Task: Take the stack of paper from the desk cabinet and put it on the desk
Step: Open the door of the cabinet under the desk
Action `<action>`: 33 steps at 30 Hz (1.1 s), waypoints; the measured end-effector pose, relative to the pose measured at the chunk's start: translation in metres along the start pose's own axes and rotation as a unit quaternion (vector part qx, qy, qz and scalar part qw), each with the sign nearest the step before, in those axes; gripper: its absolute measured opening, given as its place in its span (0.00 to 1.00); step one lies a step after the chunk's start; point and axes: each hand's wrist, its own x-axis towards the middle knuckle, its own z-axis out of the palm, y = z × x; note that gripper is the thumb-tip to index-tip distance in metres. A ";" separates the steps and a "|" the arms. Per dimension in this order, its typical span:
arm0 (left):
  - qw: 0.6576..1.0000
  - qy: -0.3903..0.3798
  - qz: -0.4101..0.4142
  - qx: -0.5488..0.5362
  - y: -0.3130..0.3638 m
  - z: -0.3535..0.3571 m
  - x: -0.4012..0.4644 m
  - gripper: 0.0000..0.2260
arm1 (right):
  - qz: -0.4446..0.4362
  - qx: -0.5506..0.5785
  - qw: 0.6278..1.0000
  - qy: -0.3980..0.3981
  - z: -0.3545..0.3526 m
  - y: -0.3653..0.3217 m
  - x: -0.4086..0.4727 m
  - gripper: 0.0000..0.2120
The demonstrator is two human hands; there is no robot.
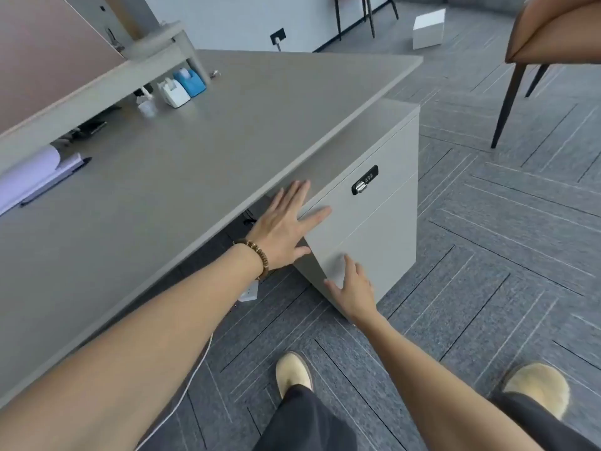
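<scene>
Under the desk edge: desk cabinet [367, 203], drawers all shut.
Left hand [283, 222]: flat on the cabinet's upper front, grip wide, holding nothing.
Right hand [354, 288]: spread on the cabinet's lower corner, grip wide, empty.
Stack of paper: not seen, presumably inside the cabinet.
Progress: nothing taken out; opening, lifting and placing on the desk [182, 164] remained.
Obstacle: combination lock [365, 179] on the cabinet front might bar opening.

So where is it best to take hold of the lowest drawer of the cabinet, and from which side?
The cabinet front shows no handle, only a lock and thin seams. I would likely hook fingertips on the lowest drawer front's near vertical edge, where the right hand rests, coming from the under-desk side. The left hand lies flat higher up.
</scene>
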 end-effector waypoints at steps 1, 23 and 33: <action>1.000 0.000 0.003 0.010 -0.002 0.003 0.004 0.40 | -0.006 0.023 0.999 0.024 0.003 0.000 0.005 0.37; 0.997 0.037 -0.019 -0.064 -0.005 0.011 0.023 0.45 | -0.003 0.104 0.985 0.136 0.014 0.005 0.030 0.57; 0.998 0.015 -0.054 -0.029 0.007 0.001 0.023 0.47 | -0.144 -0.047 0.983 0.106 -0.046 0.047 -0.004 0.50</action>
